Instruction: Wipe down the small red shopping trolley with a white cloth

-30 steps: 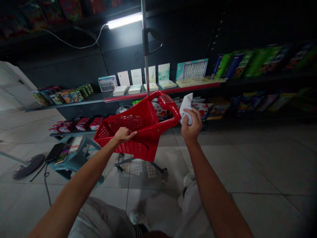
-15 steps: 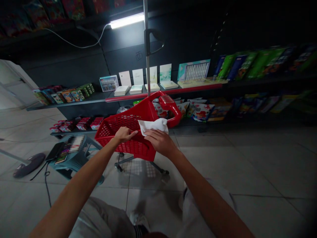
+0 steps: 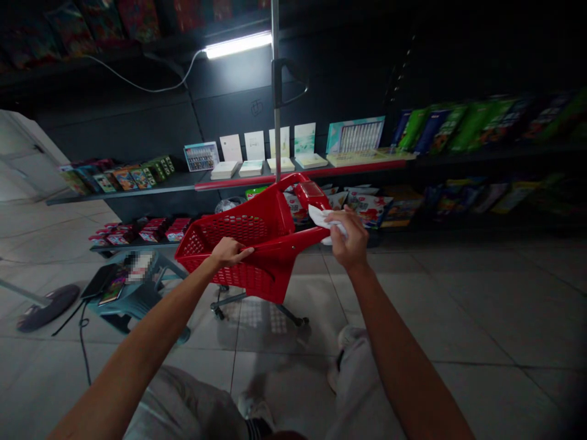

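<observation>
A red plastic shopping trolley (image 3: 257, 235) on wheels stands on the tiled floor in front of me. My left hand (image 3: 230, 250) grips the near rim of its basket, fingers curled over the edge. My right hand (image 3: 349, 235) is closed on a white cloth (image 3: 321, 217) and presses it against the right rim, just below the red handle (image 3: 306, 188). A thin metal pole (image 3: 276, 91) with a dark grip rises from the trolley's far end.
Dark shelves (image 3: 137, 190) run along the wall with coloured boxes, white cards and green packs. A grey plastic stool (image 3: 132, 293) with a phone and booklets stands at left, beside a fan base (image 3: 43, 305) and its cable. My legs show below.
My right hand slid the cloth from the rim's middle, next to my left hand, out to the right end near the handle. The left hand kept its grip.
</observation>
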Motion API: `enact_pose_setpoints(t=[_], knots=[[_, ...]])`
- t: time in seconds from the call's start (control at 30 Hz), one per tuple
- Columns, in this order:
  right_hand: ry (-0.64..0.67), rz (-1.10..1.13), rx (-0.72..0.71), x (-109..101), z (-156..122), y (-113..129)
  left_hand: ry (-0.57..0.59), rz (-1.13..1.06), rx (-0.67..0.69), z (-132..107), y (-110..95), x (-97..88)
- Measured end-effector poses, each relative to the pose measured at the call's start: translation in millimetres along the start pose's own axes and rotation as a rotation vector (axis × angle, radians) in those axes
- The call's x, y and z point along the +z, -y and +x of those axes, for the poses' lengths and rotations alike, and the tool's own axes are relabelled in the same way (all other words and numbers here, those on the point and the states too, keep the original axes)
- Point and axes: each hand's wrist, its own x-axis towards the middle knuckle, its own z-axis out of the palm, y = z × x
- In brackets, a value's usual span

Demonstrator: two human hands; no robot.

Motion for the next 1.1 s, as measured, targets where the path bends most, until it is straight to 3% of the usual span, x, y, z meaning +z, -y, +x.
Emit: enact_pose_setpoints(t=[0.17, 0.33, 0.47, 0.57, 0.7, 0.83, 0.93, 1.1], knots=[[0.024, 0.101, 0.026, 9.7, -0.8, 18.0, -0.020, -0.001, -0.057, 0.4, 17.6, 1.0], [0.020, 0.137, 0.063, 17.8, -2.5, 41.3, -0.020, -0.111, -0.198, 0.4, 31.2, -1.7], [0.043, 0.154, 0.043, 22.4, -4.5, 57.6, -0.114, -0.327, -0.393, -6.7, 36.7, -3.7], [0.061, 0.172, 0.012, 25.5, -11.2, 67.3, -0.213, -0.375, -0.422, -4.0, 35.1, -8.4], [0.097, 0.150, -0.043, 33.6, -25.7, 76.5, -0.325, -0.544, -0.399, 24.6, 11.2, -27.5], [0.166, 0.118, -0.140, 43.7, -36.3, 82.6, -0.121, -0.582, -0.264, 61.6, -35.5, -53.4], [0.162, 0.112, -0.231, 48.2, -38.2, 83.8, -0.022, -0.563, -0.177, 71.3, -61.3, -65.5], [0.200, 0.138, -0.275, 46.1, -31.0, 77.2, 0.048, -0.552, -0.115, 60.5, -65.7, -73.9]])
